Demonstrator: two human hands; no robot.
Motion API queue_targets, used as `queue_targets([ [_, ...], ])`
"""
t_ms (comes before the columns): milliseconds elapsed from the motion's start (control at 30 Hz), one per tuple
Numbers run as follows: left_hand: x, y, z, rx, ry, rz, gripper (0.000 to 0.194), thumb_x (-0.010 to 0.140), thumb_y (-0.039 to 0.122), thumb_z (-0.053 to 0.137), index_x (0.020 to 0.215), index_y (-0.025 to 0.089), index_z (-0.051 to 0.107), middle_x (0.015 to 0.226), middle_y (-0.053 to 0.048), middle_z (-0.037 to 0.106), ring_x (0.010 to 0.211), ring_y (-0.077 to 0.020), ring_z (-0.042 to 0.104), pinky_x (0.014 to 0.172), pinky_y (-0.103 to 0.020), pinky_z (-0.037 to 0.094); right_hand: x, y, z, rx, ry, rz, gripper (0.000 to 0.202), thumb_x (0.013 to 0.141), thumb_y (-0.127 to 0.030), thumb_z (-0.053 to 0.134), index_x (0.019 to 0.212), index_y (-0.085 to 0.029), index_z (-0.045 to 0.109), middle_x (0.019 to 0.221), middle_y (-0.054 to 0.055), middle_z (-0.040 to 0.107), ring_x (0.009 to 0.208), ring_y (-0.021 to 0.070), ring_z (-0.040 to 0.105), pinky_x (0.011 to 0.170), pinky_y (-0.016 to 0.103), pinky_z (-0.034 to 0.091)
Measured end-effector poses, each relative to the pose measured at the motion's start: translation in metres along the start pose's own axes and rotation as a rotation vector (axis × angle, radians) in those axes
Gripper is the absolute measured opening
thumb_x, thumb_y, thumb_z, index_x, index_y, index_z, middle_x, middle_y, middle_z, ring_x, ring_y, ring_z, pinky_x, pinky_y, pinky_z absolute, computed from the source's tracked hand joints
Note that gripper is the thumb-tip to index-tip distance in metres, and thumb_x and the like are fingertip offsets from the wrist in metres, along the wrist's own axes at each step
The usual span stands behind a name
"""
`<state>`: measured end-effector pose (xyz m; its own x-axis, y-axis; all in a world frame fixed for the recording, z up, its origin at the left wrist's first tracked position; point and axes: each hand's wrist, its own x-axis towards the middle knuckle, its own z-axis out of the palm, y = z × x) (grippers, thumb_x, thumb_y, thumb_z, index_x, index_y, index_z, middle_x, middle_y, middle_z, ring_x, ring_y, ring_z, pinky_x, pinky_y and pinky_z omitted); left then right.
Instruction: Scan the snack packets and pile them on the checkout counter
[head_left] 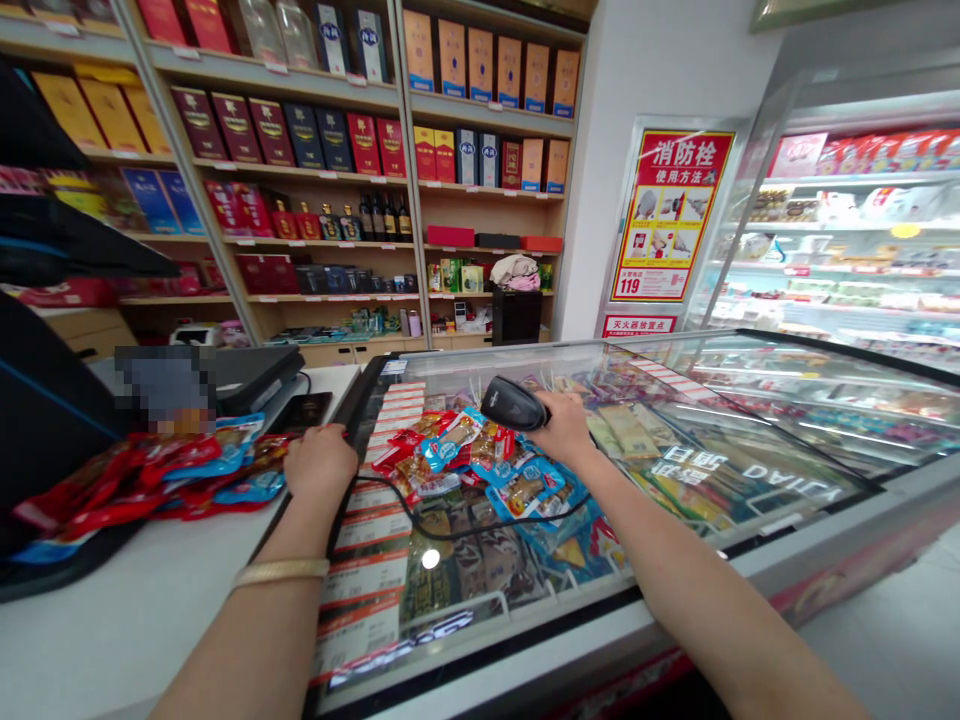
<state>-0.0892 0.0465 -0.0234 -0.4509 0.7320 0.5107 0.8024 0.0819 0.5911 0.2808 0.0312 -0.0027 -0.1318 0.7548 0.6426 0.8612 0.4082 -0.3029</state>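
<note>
The right hand [564, 428] is gripping a scanner [514, 403]; I cannot tell the left hand [321, 462] grip; a two-o'clock poster [675, 215] is showing "119".

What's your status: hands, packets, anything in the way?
Right hand gripping scanner over packets on freezer glass. Left hand at the glass's left edge, grip unclear. Black cable loops across glass, near side of packets.
</note>
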Motion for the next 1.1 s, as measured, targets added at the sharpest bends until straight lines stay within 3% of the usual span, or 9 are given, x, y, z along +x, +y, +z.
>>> queue_targets([
  [67,0.001,0.011,-0.005,-0.168,0.035,-0.056,0.009,0.066,0.023,0.063,0.073,0.020,0.068,0.088,-0.020,0.071,0.108,-0.0444,0.066,0.101,-0.064,0.045,0.000,0.000,0.000,0.008,0.006,-0.002,0.023,0.072,-0.032,0.072,0.093,-0.023,0.075,0.096,0.008,0.080,0.097,0.0278,0.070,0.083,0.035,0.037],
  [200,-0.002,0.037,-0.009,-0.733,0.145,-0.304,0.007,0.075,0.023,0.064,0.081,0.020,0.066,0.082,-0.009,0.070,0.100,-0.0309,0.069,0.103,-0.053,0.051,0.000,0.000,0.000,0.034,0.039,0.007,0.024,0.070,-0.031,0.072,0.092,-0.023,0.075,0.096,0.007,0.080,0.095,0.0274,0.070,0.083,0.035,0.037],
  [267,-0.006,0.051,-0.007,-0.989,0.111,-0.409,0.007,0.073,0.018,0.066,0.080,0.019,0.064,0.079,-0.006,0.070,0.090,-0.0247,0.071,0.094,-0.045,0.057,0.001,0.000,0.000,0.044,0.060,0.015,0.024,0.069,-0.031,0.072,0.092,-0.023,0.074,0.096,0.007,0.080,0.095,0.0276,0.070,0.083,0.035,0.037],
  [367,-0.014,0.067,-0.003,-1.187,0.038,-0.471,0.019,0.064,0.008,0.071,0.077,0.017,0.061,0.077,-0.003,0.070,0.079,-0.0186,0.071,0.086,-0.038,0.061,0.001,0.000,-0.001,0.053,0.072,0.027,0.024,0.069,-0.032,0.073,0.091,-0.022,0.074,0.096,0.008,0.080,0.095,0.0280,0.070,0.084,0.035,0.037],
  [500,-0.025,0.079,0.001,-1.269,-0.044,-0.462,0.028,0.056,0.009,0.076,0.080,0.017,0.064,0.075,-0.001,0.070,0.073,-0.0152,0.069,0.079,-0.033,0.060,0.002,-0.002,-0.002,0.049,0.056,0.015,0.023,0.071,-0.033,0.073,0.091,-0.022,0.074,0.096,0.008,0.080,0.095,0.0277,0.070,0.084,0.036,0.037],
  [667,-0.035,0.086,-0.001,-1.269,-0.163,-0.343,0.040,0.047,0.016,0.083,0.082,0.017,0.063,0.074,0.001,0.069,0.067,-0.0131,0.065,0.065,-0.025,0.055,0.001,-0.005,-0.003,0.037,0.013,-0.055,0.025,0.072,-0.030,0.069,0.096,-0.023,0.074,0.099,0.007,0.080,0.095,0.0263,0.069,0.087,0.036,0.035],
  [1100,-0.043,0.093,0.001,-1.202,-0.172,-0.301,0.051,0.044,0.032,0.087,0.084,0.018,0.059,0.073,0.001,0.067,0.060,-0.0144,0.062,0.057,-0.028,0.054,-0.001,-0.014,-0.006,0.019,-0.115,-0.169,0.030,0.072,-0.030,0.070,0.101,-0.023,0.074,0.100,0.007,0.080,0.100,0.0259,0.070,0.092,0.039,0.032],
])
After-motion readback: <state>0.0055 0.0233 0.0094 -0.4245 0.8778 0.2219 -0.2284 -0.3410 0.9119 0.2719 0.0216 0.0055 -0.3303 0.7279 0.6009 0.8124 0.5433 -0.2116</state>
